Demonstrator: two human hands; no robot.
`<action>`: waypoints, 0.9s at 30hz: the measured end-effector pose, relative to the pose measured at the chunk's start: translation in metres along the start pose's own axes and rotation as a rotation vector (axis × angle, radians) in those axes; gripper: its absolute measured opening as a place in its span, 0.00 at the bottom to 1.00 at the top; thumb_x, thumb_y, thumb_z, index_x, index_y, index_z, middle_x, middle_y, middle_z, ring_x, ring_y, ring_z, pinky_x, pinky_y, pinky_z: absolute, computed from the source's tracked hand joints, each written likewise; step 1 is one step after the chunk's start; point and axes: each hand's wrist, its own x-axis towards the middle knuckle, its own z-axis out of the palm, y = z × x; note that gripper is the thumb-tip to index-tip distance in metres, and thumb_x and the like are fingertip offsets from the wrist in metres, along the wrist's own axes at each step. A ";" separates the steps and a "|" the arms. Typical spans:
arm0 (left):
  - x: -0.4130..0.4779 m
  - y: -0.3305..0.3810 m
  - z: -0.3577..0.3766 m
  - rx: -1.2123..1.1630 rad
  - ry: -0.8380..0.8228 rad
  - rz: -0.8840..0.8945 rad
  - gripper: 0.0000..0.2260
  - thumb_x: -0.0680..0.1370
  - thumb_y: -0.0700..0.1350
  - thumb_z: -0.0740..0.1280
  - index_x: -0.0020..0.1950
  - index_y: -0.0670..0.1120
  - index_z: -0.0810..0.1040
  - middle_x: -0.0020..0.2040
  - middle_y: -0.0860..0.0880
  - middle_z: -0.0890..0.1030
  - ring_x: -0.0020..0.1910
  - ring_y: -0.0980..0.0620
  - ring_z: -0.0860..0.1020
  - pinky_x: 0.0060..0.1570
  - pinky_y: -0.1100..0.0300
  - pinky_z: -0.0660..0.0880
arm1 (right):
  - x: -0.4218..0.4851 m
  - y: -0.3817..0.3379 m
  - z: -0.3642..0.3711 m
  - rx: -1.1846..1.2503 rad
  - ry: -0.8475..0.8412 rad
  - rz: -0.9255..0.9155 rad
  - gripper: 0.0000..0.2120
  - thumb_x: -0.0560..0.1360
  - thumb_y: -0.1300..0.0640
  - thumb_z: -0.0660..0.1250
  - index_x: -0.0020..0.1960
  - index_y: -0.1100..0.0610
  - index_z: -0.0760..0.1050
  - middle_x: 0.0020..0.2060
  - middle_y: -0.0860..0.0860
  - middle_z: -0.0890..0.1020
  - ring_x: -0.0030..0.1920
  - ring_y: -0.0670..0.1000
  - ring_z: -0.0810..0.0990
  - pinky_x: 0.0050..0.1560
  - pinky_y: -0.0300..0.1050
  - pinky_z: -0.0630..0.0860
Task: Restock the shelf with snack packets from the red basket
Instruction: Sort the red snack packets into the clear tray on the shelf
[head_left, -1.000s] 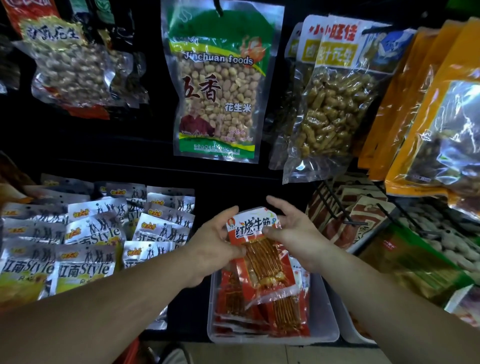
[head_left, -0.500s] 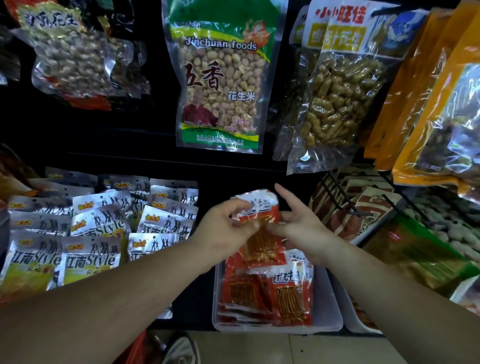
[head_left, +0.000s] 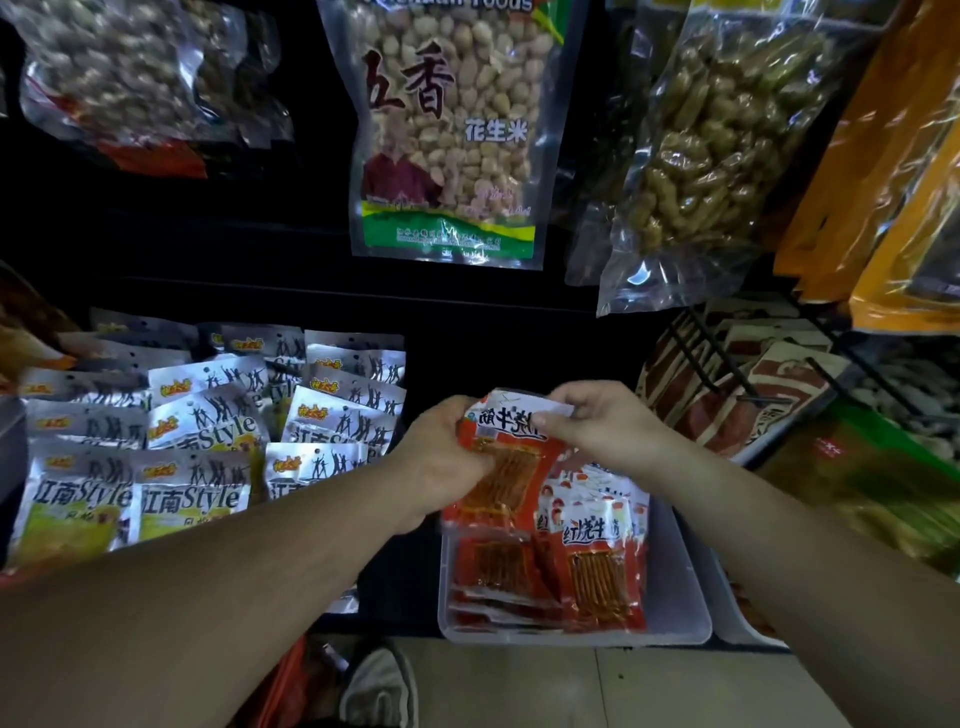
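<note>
Hanging peanut bag (head_left: 447, 130) is printed "五香" and "花生米". Silver packets (head_left: 192, 467) stacked at left are marked "江南Style". Clear tray (head_left: 675, 597) is filled with red packets (head_left: 597, 566) labelled "红烧牛". One red snack packet (head_left: 511, 467) is held just above the tray. Left hand (head_left: 447, 457) is curled round its left edge; right hand (head_left: 597, 426) is pinched on its top corner.

The left arm (head_left: 234, 571) and right arm (head_left: 810, 551) are bare all along. The left hand (head_left: 447, 457) and right hand (head_left: 597, 426) are bare too. One foot wears a light grey shoe (head_left: 382, 688).
</note>
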 end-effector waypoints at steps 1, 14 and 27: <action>0.002 -0.004 -0.001 0.023 -0.007 -0.031 0.27 0.77 0.34 0.73 0.72 0.54 0.73 0.49 0.55 0.82 0.39 0.65 0.82 0.32 0.74 0.74 | 0.003 0.004 0.006 -0.065 -0.005 -0.015 0.08 0.82 0.54 0.71 0.48 0.58 0.82 0.36 0.59 0.76 0.38 0.60 0.80 0.46 0.62 0.85; 0.007 -0.028 -0.017 0.178 -0.116 -0.253 0.19 0.80 0.36 0.70 0.68 0.51 0.78 0.59 0.49 0.81 0.58 0.49 0.80 0.46 0.60 0.80 | 0.008 0.055 0.061 0.000 -0.163 0.336 0.15 0.86 0.52 0.62 0.42 0.44 0.79 0.43 0.56 0.69 0.43 0.55 0.74 0.48 0.49 0.86; 0.011 -0.031 -0.017 0.178 -0.077 -0.262 0.16 0.78 0.32 0.68 0.61 0.50 0.79 0.58 0.47 0.79 0.56 0.49 0.79 0.38 0.60 0.79 | -0.001 0.056 0.047 -0.263 -0.353 0.329 0.10 0.85 0.53 0.63 0.63 0.46 0.80 0.59 0.50 0.81 0.59 0.57 0.81 0.62 0.57 0.81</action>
